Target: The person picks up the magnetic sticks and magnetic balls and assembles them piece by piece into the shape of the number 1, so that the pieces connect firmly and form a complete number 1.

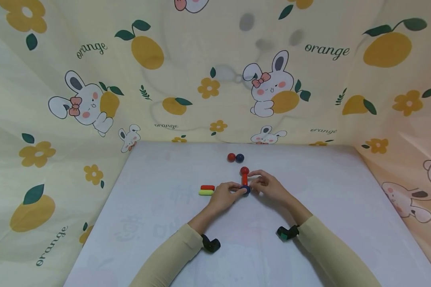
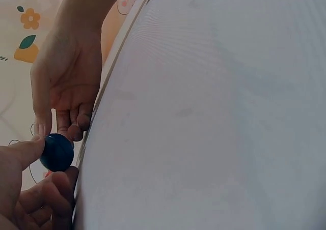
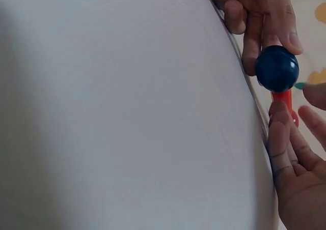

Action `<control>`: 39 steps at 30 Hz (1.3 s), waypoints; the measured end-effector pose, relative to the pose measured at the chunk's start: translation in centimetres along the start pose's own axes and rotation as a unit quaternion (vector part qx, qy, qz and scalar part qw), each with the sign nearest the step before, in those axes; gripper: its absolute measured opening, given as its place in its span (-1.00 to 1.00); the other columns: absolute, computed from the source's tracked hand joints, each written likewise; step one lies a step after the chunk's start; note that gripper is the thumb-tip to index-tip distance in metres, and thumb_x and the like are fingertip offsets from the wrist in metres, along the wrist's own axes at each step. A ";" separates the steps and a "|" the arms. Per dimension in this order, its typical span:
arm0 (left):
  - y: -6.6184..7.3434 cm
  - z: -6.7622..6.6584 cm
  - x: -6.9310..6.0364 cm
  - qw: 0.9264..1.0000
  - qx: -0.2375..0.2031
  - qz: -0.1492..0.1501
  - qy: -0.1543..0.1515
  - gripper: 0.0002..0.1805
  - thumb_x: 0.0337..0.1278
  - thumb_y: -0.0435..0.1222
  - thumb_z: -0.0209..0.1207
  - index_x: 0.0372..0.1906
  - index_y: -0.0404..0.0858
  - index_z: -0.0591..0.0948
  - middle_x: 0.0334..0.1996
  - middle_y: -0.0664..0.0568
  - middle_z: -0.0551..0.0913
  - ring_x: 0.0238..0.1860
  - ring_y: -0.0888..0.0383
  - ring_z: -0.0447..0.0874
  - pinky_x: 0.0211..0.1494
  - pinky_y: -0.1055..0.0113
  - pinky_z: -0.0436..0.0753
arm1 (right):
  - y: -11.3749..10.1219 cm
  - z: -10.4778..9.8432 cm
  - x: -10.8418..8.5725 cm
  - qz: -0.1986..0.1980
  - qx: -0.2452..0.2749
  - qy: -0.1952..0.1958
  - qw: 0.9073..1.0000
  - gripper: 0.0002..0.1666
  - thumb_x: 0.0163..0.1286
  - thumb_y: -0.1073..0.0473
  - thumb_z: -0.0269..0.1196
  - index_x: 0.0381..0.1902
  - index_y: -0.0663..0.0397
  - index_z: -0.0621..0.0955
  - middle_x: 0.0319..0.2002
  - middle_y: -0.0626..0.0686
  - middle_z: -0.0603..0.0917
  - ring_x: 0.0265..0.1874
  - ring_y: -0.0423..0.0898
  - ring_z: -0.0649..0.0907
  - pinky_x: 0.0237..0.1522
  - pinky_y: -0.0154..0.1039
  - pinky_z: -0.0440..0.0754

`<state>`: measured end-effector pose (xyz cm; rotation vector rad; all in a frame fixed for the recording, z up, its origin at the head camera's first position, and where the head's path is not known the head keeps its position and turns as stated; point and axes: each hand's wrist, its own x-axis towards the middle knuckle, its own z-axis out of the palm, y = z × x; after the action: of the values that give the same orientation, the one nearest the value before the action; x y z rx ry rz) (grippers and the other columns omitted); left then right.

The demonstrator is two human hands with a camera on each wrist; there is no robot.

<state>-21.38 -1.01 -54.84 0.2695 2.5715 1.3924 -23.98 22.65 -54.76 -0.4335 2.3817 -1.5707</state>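
Note:
My left hand pinches a dark blue ball between thumb and fingers. From that ball a red rod runs away from me to a red ball, the three lined up as one piece. To the right of the piece is my right hand, its fingers loosely bent and spread beside the rod and blue ball. In the right wrist view the right fingertips overlap the rod; whether they touch it I cannot tell. The right thumb stands apart from the blue ball there.
Left of my left hand, a red stick and a yellow-green stick lie side by side. Farther back, a loose red ball and a dark blue ball sit together. Patterned cloth rises behind the white table.

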 end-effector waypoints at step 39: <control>-0.5 -0.5 0.0 0.998 -0.055 -0.015 -0.035 -0.53 0.48 0.07 0.31 0.23 -0.16 0.76 -0.41 0.10 0.72 -0.52 0.22 0.59 -0.38 0.35 0.55 | -0.4 0.7 -0.6 -0.043 -0.051 -0.056 0.996 -0.48 0.43 0.22 0.49 0.30 0.02 0.64 0.03 0.11 0.75 -0.09 0.04 0.64 -0.07 -0.29 0.57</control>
<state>-21.51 -1.70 -54.97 0.2550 2.4243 1.4803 -23.11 22.12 -54.62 -0.6370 2.3938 -1.4237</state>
